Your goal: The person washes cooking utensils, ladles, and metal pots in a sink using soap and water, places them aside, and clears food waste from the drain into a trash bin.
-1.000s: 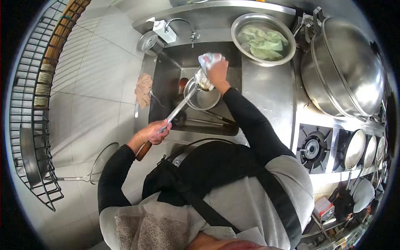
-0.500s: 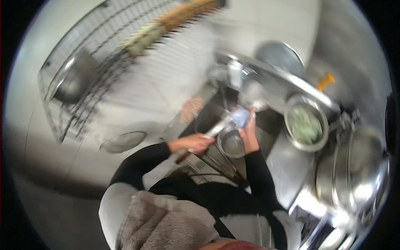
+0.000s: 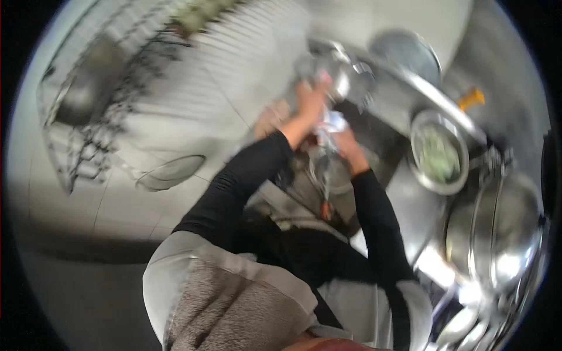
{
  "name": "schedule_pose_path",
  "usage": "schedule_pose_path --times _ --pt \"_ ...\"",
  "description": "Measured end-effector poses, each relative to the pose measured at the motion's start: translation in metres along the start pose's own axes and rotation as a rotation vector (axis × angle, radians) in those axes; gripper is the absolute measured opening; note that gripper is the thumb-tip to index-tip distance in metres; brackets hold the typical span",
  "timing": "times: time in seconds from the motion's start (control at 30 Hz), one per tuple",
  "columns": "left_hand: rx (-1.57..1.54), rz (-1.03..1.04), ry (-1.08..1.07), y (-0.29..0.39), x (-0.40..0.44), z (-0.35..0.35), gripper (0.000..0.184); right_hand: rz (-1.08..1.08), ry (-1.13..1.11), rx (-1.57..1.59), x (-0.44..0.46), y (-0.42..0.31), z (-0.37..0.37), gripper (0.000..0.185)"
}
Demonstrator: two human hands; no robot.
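My left hand (image 3: 312, 102) reaches to the far side of the sink (image 3: 383, 131), beside a blurred shiny metal piece (image 3: 341, 85). Motion smears its fingers, so I cannot tell whether they close on anything. Lower and to the right, my right hand (image 3: 346, 143) is closed around a white and bluish piece (image 3: 333, 121), too blurred to tell if cloth or sponge. A long metal tool with an orange-brown handle (image 3: 326, 210) hangs below this hand, handle toward my body. Behind it sits a round metal pot (image 3: 339, 175), partly hidden.
Right of the sink stands a metal bowl (image 3: 453, 186) of pale green food (image 3: 436, 155). Large metal pans (image 3: 503, 234) lean nearer me. A round metal vessel (image 3: 407, 55) and an orange item (image 3: 471, 99) are behind. At left are a wire rack (image 3: 88, 158) and a round strainer (image 3: 172, 172).
My left hand has let go of the brown handle and moved up to the sink's far side. The tool has swung from slanting to nearly upright in the picture, below my right hand.
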State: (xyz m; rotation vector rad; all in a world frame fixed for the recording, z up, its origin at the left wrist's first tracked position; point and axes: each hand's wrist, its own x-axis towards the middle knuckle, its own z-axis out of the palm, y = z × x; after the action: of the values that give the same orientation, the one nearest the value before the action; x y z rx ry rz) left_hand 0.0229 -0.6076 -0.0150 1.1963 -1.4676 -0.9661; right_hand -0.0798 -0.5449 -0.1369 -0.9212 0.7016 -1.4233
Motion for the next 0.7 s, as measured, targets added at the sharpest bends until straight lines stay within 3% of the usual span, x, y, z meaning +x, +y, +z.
schedule_pose_path --times 0.03,0.07,0.1,0.13,0.2,0.23,0.37,0.5,0.63,0.7 --pt "-0.063 0.177 0.078 0.004 0.005 -0.007 0.053 0.084 -0.104 -0.145 -0.033 -0.007 0.021 0.039" --pt "0.123 0.251 0.297 -0.034 0.037 0.000 0.051 0.207 -0.164 -0.354 -0.055 0.012 0.014 0.051" --pt "-0.152 0.114 0.102 -0.024 0.037 -0.021 0.052 0.169 -0.133 -0.597 -0.080 0.041 -0.004 0.049" --pt "0.024 0.119 0.197 -0.009 0.024 -0.036 0.050 0.132 -0.125 -0.841 -0.101 0.079 -0.020 0.047" --pt "0.191 0.185 -0.073 -0.059 0.034 -0.080 0.042 0.219 0.051 -1.208 -0.144 0.141 -0.057 0.061" --pt "0.290 0.084 -0.122 -0.090 0.027 -0.097 0.039 0.465 0.162 -1.308 -0.156 0.177 -0.079 0.063" --pt "0.425 -0.149 -0.194 -0.223 -0.021 -0.139 0.033 0.512 0.511 -1.062 -0.174 0.155 -0.064 0.057" --pt "0.627 -0.406 -0.405 -0.289 -0.041 -0.143 0.032 0.420 0.598 -1.049 -0.190 0.163 -0.081 0.055" --pt "0.301 -0.789 -0.304 -0.368 -0.041 -0.114 0.026 0.548 0.885 -0.394 -0.206 0.122 -0.064 0.043" --pt "0.187 -0.982 -0.236 -0.410 -0.046 -0.096 0.025 0.434 1.004 -0.244 -0.208 0.091 -0.049 0.042"
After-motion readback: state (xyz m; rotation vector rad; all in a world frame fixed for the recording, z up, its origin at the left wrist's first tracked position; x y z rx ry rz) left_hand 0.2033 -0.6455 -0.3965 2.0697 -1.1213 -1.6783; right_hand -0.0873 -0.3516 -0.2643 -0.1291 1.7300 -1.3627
